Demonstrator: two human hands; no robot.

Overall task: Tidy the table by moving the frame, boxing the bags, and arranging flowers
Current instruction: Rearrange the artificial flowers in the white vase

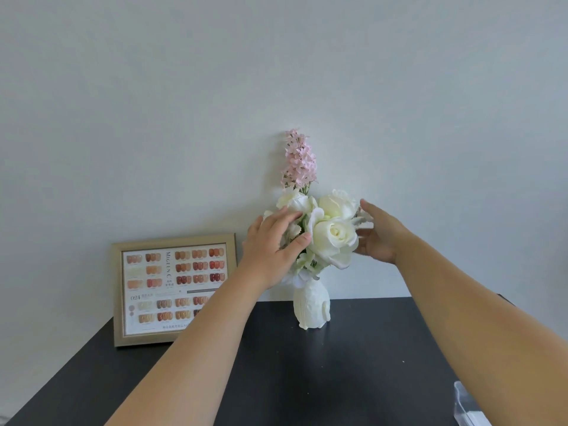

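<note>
A white textured vase [311, 305] stands upright at the back of the black table [338, 370], against the wall. It holds white roses [333, 235] and a tall pink flower spike [298, 158]. My left hand [270, 247] rests on the left side of the white blooms, thumb and fingers touching the petals. Fingers spread, my right hand [376, 235] is at the right side of the bouquet, at the petals' edge. A gold picture frame [172, 290] with a nail-colour chart leans upright against the wall at the left.
A clear plastic box [470, 407] shows only its corner at the bottom right edge. The pale wall runs directly behind the vase and frame. The table's left edge slants toward the bottom left corner.
</note>
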